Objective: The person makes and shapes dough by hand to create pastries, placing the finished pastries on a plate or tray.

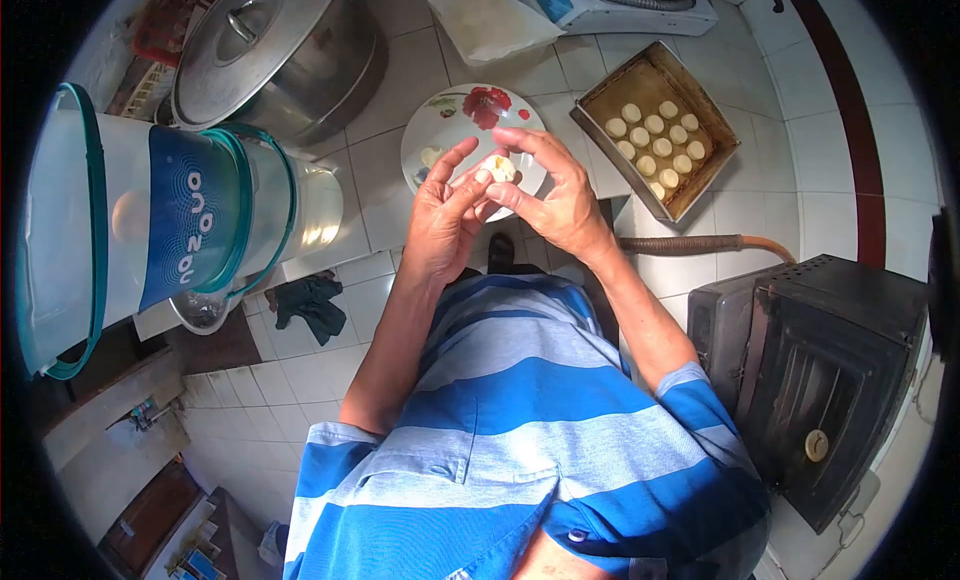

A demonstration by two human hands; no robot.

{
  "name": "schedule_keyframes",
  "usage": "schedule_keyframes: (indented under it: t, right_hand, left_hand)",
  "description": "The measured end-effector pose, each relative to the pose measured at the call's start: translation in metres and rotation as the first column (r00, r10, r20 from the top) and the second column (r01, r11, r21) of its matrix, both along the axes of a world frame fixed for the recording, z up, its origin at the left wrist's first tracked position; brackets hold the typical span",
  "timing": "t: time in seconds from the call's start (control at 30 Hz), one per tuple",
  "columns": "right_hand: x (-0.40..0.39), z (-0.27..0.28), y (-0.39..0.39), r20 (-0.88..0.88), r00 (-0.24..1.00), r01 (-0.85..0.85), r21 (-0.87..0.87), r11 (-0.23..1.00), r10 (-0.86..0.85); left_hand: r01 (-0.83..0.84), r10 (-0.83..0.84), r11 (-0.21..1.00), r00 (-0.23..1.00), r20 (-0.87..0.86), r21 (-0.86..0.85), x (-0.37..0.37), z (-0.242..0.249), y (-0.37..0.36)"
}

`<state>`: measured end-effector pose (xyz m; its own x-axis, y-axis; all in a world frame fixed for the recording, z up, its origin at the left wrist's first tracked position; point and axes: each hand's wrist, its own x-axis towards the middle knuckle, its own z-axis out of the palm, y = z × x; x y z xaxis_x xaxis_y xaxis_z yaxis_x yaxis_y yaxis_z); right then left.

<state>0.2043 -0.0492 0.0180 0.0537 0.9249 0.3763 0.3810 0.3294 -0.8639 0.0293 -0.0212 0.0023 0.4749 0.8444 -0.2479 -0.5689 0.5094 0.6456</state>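
Observation:
Between my two hands is a small pale ball of dough (499,168) with a yellowish spot on top. My left hand (440,208) cups it from the left, its thumb and fingers closed around it. From the other side my right hand (558,192) presses its thumb on the dough, with the fingers curved above. Beneath the hands lies a white plate (412,138) with a red flower print; a pale lump (431,157) is on its left part. To the right, a worn metal baking tray (650,78) holds several pale dough rounds (668,110) in rows.
A large lidded metal pot (330,75) stands at the back left. Clear plastic buckets (120,230) with teal rims are at the left. A dark oven (830,380) is at the lower right, near a ribbed hose (685,245). A whitish plastic sheet or tray (490,25) lies behind the plate.

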Motion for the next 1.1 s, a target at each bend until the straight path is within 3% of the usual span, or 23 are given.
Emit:
schedule_keyframes:
  t: [0.1,0.13,0.2,0.33,0.43,0.5,0.53,0.63,0.8,1.03,1.1]
  right_hand:
    - [0.001,-0.004,-0.001,0.086,0.996,-0.009,-0.017,1.0,0.01]
    - [0.0,-0.005,-0.001,0.085,0.996,-0.008,-0.017,1.0,0.01]
    - [0.0,-0.008,0.0,0.18,0.984,-0.001,0.05,0.999,-0.008]
    - [-0.006,-0.008,-0.002,0.255,0.967,-0.01,0.133,0.991,-0.025]
    - [-0.007,-0.016,-0.001,0.213,0.976,0.013,0.11,0.994,-0.036]
    - [-0.007,-0.015,-0.001,0.142,0.988,0.049,0.1,0.994,-0.063]
    - [-0.007,-0.015,-0.001,0.142,0.988,0.052,0.099,0.994,-0.065]
    - [-0.009,-0.009,-0.001,0.127,0.99,0.049,0.098,0.994,-0.062]
    - [0.001,0.014,0.0,-0.025,0.999,0.018,-0.124,0.992,-0.021]
    - [0.007,0.0,0.006,-0.028,1.0,-0.015,-0.131,0.991,0.011]
    - [0.008,0.001,0.005,-0.128,0.992,-0.032,-0.241,0.97,0.001]
  left_hand:
    - [0.004,0.004,0.992,0.998,0.061,-0.127,-0.001,0.011,0.0]
    - [0.004,0.004,0.992,0.998,0.061,-0.127,-0.001,0.011,0.0]
    - [-0.048,0.043,0.997,0.994,-0.1,-0.055,0.002,0.008,-0.002]
    - [-0.028,0.025,0.999,0.997,-0.069,-0.041,-0.004,-0.014,0.002]
    - [-0.038,0.032,0.999,0.989,-0.146,-0.035,-0.002,-0.007,0.0]
    - [-0.004,0.018,0.988,0.995,0.093,-0.152,-0.002,-0.005,0.001]
    - [-0.002,0.016,0.988,0.995,0.093,-0.152,-0.002,-0.005,0.0]
    - [-0.008,0.011,0.99,1.0,0.02,-0.144,-0.001,-0.01,0.0]
    - [-0.029,0.028,0.987,1.0,-0.009,-0.156,-0.004,-0.01,0.0]
    - [0.023,-0.032,0.993,0.996,-0.079,-0.115,-0.003,-0.009,0.0]
    - [0.037,-0.05,0.992,0.993,-0.109,-0.118,-0.004,-0.013,0.0]
